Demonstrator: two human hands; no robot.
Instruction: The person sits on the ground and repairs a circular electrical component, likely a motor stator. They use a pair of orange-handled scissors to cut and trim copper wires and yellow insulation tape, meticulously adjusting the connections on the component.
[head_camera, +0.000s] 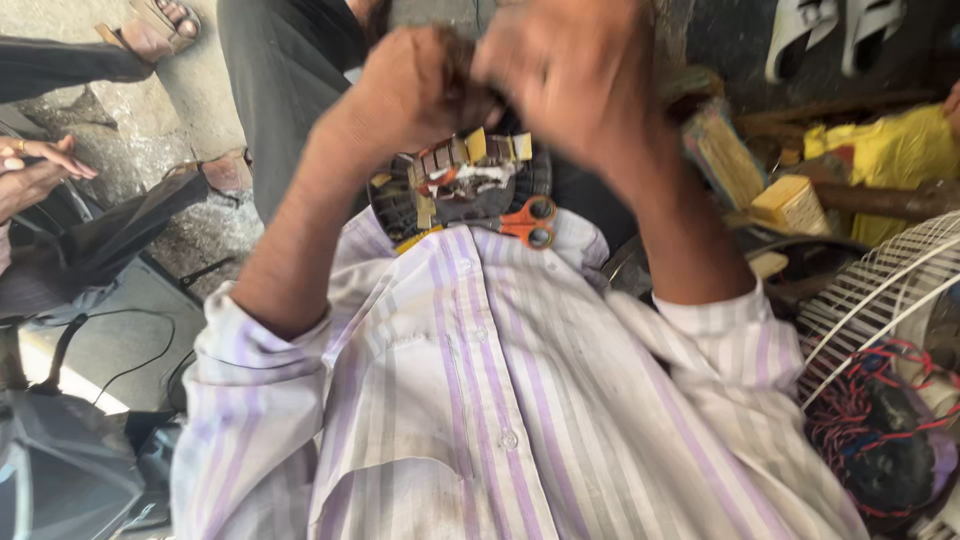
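Both my hands are raised close to the camera, above my striped white and purple shirt (500, 400). My left hand (415, 90) is curled into a fist. My right hand (580, 75) is blurred, and its fingers meet the left hand's knuckles. Whatever lies between the two hands is hidden. Below the hands sits a dark round motor part (460, 185) with copper-coloured windings and yellow slips. A pair of orange-handled scissors (530, 222) lies at its right edge.
A white wire fan guard (880, 290) and a dark coil with red wires (880, 440) are at the right. Yellow cloth (900, 150) and wooden blocks (790, 200) lie behind. Another person's hand (35, 165) and sandalled foot (160, 25) are at the left.
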